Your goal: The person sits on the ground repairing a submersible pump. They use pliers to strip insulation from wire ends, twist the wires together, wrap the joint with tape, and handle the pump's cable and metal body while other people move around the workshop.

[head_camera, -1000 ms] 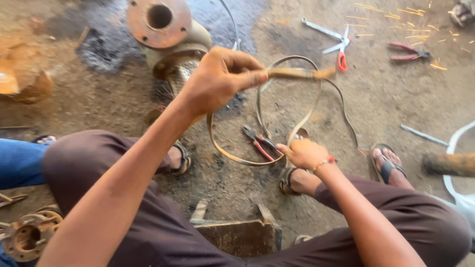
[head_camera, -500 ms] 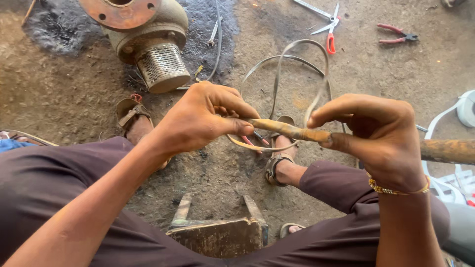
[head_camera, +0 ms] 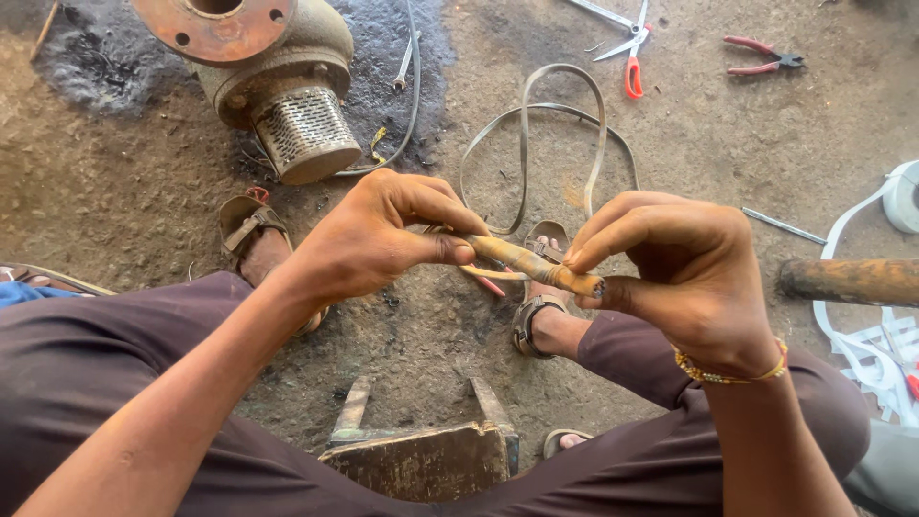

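My left hand (head_camera: 378, 239) and my right hand (head_camera: 675, 268) both grip a short, rust-brown rod (head_camera: 531, 263) held level between them over my knees. The left thumb and fingers pinch its left end. The right fingers curl around its right end. A thin grey strap (head_camera: 565, 124) lies in loops on the dirt floor just beyond the rod. Red-handled pliers (head_camera: 490, 284) peek out beneath the rod by my sandalled foot (head_camera: 538, 321).
A rusty pump body with a perforated strainer (head_camera: 282, 91) lies at the top left. Scissors with a red handle (head_camera: 627, 48) and red pliers (head_camera: 761, 56) lie at the top right. A rusty bar (head_camera: 847, 280) and white strapping (head_camera: 885, 330) are at the right. A wooden stool (head_camera: 421, 460) sits between my legs.
My right hand rose from the floor and took hold of the rod's right end. The left hand brought the rod down and closer. The view shifted forward and down.
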